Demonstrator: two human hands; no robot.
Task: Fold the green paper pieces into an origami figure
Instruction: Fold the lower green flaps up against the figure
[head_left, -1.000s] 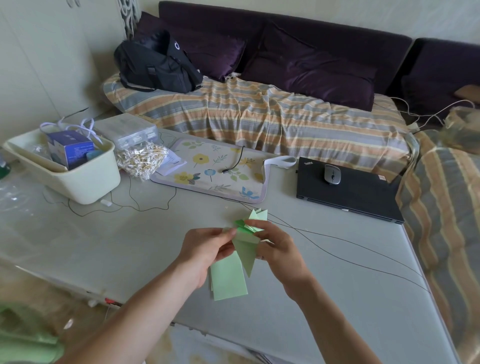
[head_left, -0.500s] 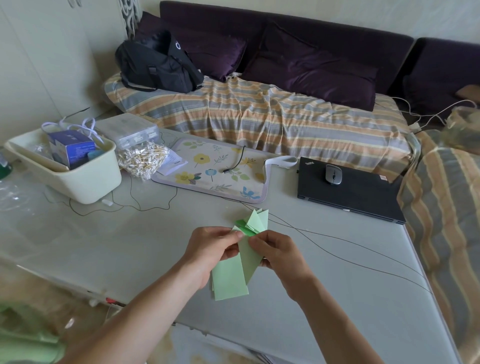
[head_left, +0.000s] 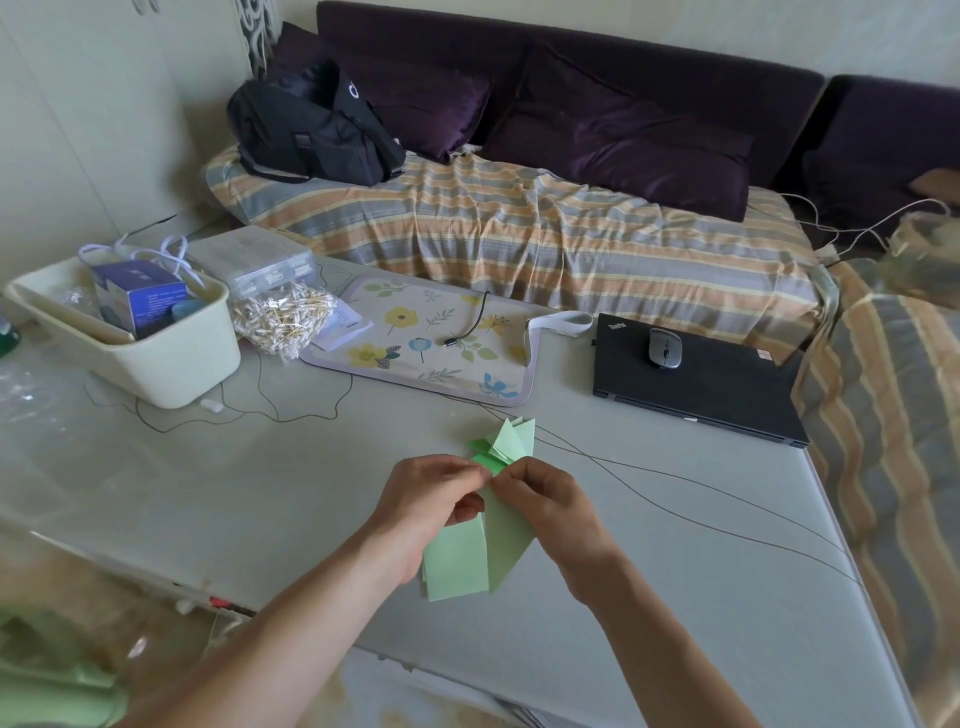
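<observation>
head view, looking down over a pale grey table (head_left: 260, 499) from the person's seat. both bare forearms reach in from the bottom edge and meet near the middle of the frame. the left hand (head_left: 431, 499) and the right hand (head_left: 545, 499) face each other, fingertips nearly touching, and both pinch the green paper figure (head_left: 498, 483) at its narrow waist, fingers curled around the fold. neither hand is nearer; the paper sits squarely between them.

the figure's long axis runs away from the person. above the pinch, pale pointed flaps (head_left: 514, 439) fan up and outward, with a darker green folded layer just under them. below the pinch, longer flat panels (head_left: 462, 561) hang down toward the person, over or just above the table; i cannot tell if they touch it.

judging from this, the coming fold is worked right at the pinch, so the hands need only small moves.

room for moving: bare table lies to the left and toward the near edge. two thin dark cables (head_left: 675, 488) run across the table just right of the right hand. farther back, well apart, sit a floral mat (head_left: 415, 332), a closed black laptop (head_left: 717, 395) carrying a mouse (head_left: 665, 348), and a cream bin (head_left: 171, 364). a striped sofa (head_left: 519, 228) stands behind the table.
</observation>
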